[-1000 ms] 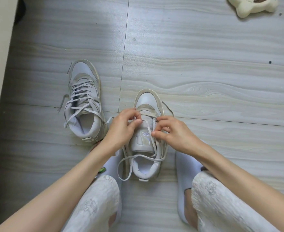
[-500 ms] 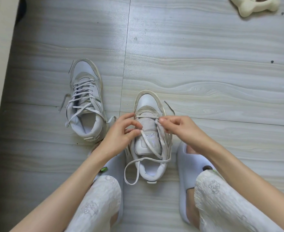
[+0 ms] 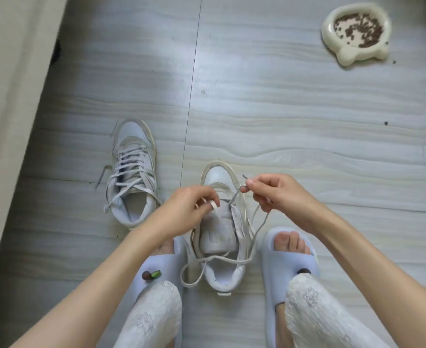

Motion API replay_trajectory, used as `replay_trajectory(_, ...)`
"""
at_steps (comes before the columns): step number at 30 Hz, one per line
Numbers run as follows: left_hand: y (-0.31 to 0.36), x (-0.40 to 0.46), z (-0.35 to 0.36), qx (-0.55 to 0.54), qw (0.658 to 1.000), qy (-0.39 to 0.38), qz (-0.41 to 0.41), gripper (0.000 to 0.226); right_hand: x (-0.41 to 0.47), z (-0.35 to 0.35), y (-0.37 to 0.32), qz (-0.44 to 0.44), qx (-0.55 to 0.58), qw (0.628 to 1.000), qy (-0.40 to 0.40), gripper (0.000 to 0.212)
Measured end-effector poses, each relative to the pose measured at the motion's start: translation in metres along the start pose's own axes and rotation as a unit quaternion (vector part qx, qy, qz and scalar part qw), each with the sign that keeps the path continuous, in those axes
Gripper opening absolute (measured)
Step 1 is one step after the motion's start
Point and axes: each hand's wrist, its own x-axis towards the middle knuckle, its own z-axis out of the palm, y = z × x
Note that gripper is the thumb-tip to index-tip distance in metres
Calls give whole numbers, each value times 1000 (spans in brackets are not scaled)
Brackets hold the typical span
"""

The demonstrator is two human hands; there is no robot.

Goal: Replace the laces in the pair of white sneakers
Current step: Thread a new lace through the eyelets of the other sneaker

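A white sneaker (image 3: 219, 237) stands on the floor between my feet, toe pointing away, its off-white lace (image 3: 214, 259) loose and trailing over the collar. My right hand (image 3: 274, 193) pinches the lace's tip just right of the toe, drawing a strand up out of an eyelet. My left hand (image 3: 190, 208) pinches another part of the lace over the sneaker's left eyelets. The second white sneaker (image 3: 132, 172) stands to the left, fully laced, lace ends lying loose.
I wear pale blue slides, the left slide (image 3: 158, 266) and the right slide (image 3: 286, 261), flanking the sneaker. A cream pet bowl (image 3: 356, 33) with brown kibble sits on the grey tile floor at the far right. A beige wall or cabinet (image 3: 8, 96) runs along the left.
My right hand has pulled the lace end up and to the right, out of the eyelets. The view has tilted up, bringing the pet bowl fully into sight.
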Motion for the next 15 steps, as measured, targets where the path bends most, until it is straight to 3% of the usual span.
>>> replay_trajectory(3,23,-7,-9,-175,980,-41,-89,33,-13,-2,-37,-60,-40,997,-14,25)
replay_trajectory(5,34,-9,-10,-354,918,-37,-177,22,-26,2,-55,-104,-67,991,-43,26)
replay_trajectory(7,36,-9,-11,-465,850,-56,-242,32,-36,11,-61,-112,-119,981,-106,22)
replay_trajectory(9,31,-10,-8,-483,831,-112,-252,42,-41,22,-51,-81,-205,957,-189,21)
replay_trajectory(12,27,-16,4,-487,828,-136,-244,20,-37,21,-26,-6,-305,912,-275,27)
replay_trajectory(14,22,-22,12,-519,817,-82,-239,13,-30,14,-10,62,-219,938,-261,27)
replay_trajectory(15,19,-25,14,-526,816,-64,-230,15,-24,13,-2,89,-143,961,-218,25)
